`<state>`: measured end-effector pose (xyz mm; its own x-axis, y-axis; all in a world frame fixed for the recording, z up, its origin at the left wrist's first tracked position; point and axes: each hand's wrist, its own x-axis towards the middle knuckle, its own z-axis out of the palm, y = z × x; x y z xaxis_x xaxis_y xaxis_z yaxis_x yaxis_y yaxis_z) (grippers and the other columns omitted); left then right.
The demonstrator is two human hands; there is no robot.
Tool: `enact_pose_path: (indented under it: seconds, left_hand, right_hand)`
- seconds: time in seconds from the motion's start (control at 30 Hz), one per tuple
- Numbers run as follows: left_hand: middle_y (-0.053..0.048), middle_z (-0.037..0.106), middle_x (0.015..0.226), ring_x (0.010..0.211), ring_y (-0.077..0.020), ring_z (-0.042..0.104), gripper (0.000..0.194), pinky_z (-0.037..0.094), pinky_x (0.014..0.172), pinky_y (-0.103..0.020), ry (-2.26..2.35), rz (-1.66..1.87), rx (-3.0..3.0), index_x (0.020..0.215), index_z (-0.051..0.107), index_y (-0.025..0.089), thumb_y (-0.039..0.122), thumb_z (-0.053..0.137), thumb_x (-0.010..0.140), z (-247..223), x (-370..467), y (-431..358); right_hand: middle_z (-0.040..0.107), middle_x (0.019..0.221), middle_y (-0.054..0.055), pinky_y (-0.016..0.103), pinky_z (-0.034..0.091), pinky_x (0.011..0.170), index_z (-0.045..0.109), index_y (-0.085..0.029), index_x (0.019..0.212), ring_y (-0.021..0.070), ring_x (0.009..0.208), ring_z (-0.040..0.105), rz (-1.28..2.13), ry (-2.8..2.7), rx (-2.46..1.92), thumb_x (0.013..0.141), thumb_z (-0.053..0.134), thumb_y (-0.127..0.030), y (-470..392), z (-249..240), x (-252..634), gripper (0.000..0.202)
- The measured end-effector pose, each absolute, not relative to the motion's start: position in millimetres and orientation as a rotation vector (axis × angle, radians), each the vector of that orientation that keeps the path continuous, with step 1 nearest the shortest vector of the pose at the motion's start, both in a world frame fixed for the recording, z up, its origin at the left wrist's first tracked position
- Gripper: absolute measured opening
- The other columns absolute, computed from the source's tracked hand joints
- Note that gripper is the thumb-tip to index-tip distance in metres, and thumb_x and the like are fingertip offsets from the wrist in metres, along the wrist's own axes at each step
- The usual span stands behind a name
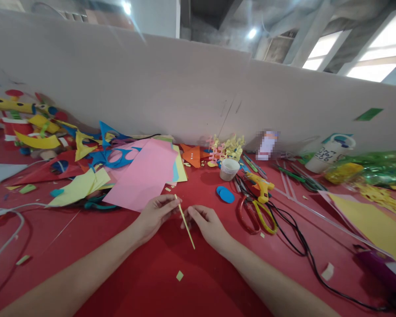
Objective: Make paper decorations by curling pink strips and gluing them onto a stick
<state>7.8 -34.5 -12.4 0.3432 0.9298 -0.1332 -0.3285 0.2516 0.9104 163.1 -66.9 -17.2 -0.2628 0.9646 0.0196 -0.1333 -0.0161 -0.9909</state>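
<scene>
Between my two hands a thin yellow strip (187,224) slants down to the right, its lower end free above the red table. My left hand (158,215) is closed, pinching the strip's upper end between thumb and fingertips. Just right of the strip, my right hand (207,222) has its thumb and forefinger pressed together. Some of its curled fingers reach behind the strip; whether they grip it or something small is hidden. A small pale yellow scrap (180,276) lies on the table below. Overlapping blue discs (225,194) rest beyond my right hand.
Pink sheets (141,171) and cut foam scraps (86,145) spread left. To the right lie red- and yellow-handled scissors (257,215), a yellow glue gun (260,186) and a black cable (292,224). A white paper cup (229,170) stands ahead, before the white partition (185,88).
</scene>
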Motion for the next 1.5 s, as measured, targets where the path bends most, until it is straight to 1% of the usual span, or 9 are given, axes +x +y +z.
enact_pose_path:
  seconds: [0.53,0.67,0.77,0.87,1.07,1.2,1.27,1.4,1.5]
  left_hand:
    - [0.001,0.061,0.066,0.06,-0.0094,0.055,0.014,0.047,0.063,-0.024,0.796,0.949,0.974,0.078,0.067,0.015,0.026,0.068,0.07,-12,9,-37]
    - [-0.003,0.065,0.078,0.068,-0.0133,0.058,0.024,0.048,0.069,-0.029,0.792,0.881,1.129,0.091,0.065,0.017,0.028,0.068,0.07,-10,11,-40]
    - [-0.004,0.066,0.093,0.083,-0.0152,0.059,0.024,0.046,0.081,-0.031,0.788,0.858,1.229,0.095,0.065,0.02,0.025,0.066,0.071,-9,14,-44]
    - [-0.003,0.066,0.098,0.091,-0.0163,0.059,0.026,0.045,0.086,-0.033,0.815,0.873,1.191,0.097,0.064,0.022,0.025,0.067,0.071,-10,18,-47]
    - [-0.004,0.068,0.081,0.077,-0.0162,0.062,0.03,0.05,0.075,-0.031,0.852,0.89,0.984,0.093,0.065,0.018,0.026,0.073,0.064,-7,23,-55]
    - [-0.003,0.069,0.076,0.074,-0.0159,0.063,0.037,0.048,0.076,-0.031,0.895,0.889,1.013,0.097,0.062,0.017,0.027,0.073,0.064,-4,24,-56]
    - [-0.002,0.069,0.074,0.073,-0.0161,0.064,0.036,0.048,0.076,-0.031,0.943,0.917,1.059,0.096,0.06,0.018,0.028,0.073,0.063,-3,23,-56]
    - [-0.001,0.066,0.07,0.069,-0.0161,0.063,0.025,0.048,0.072,-0.031,0.994,0.952,1.151,0.079,0.06,0.017,0.029,0.073,0.062,-3,23,-54]
    - [0.0,0.064,0.068,0.066,-0.0148,0.061,0.02,0.047,0.069,-0.029,0.979,0.947,1.176,0.074,0.061,0.017,0.029,0.072,0.062,-3,24,-54]
  right_hand:
    - [0.06,0.053,-0.001,0.024,0.044,0.058,0.057,-0.017,0.068,0.0116,0.054,0.056,1.484,-1.354,-0.963,0.076,0.055,-0.045,-67,-19,165,0.029]
    - [0.059,0.053,-0.001,0.025,0.043,0.059,0.057,-0.018,0.067,0.0122,0.054,0.055,1.443,-1.275,-0.979,0.075,0.056,-0.047,-66,-19,164,0.03]
    - [0.06,0.061,-0.001,0.026,0.045,0.062,0.056,-0.019,0.069,0.0127,0.058,0.055,1.368,-1.227,-0.973,0.074,0.057,-0.045,-63,-19,164,0.027]
    - [0.06,0.07,0.001,0.026,0.045,0.064,0.059,-0.02,0.074,0.0138,0.065,0.055,1.206,-1.29,-1.041,0.078,0.054,-0.042,-61,-20,167,0.023]
    - [0.054,0.074,0.002,0.025,0.042,0.062,0.063,-0.019,0.074,0.0137,0.068,0.052,0.919,-1.508,-1.205,0.081,0.052,-0.033,-62,-18,169,0.019]
    - [0.06,0.082,0.005,0.028,0.043,0.067,0.061,-0.019,0.085,0.0163,0.076,0.056,0.872,-1.607,-1.286,0.085,0.044,-0.036,-60,-8,183,0.024]
    - [0.061,0.089,0.007,0.031,0.044,0.071,0.057,-0.018,0.092,0.0183,0.081,0.057,0.691,-1.624,-1.385,0.086,0.042,-0.038,-53,-2,207,0.026]
    - [0.06,0.089,0.015,0.041,0.039,0.082,0.053,-0.012,0.091,0.028,0.089,0.055,-0.114,-1.491,-1.879,0.076,0.053,-0.04,-39,1,289,0.032]
    - [0.061,0.088,0.021,0.041,0.04,0.076,0.056,-0.009,0.089,0.0324,0.088,0.057,-0.207,-1.331,-2.29,0.076,0.05,-0.041,-33,-7,345,0.035]
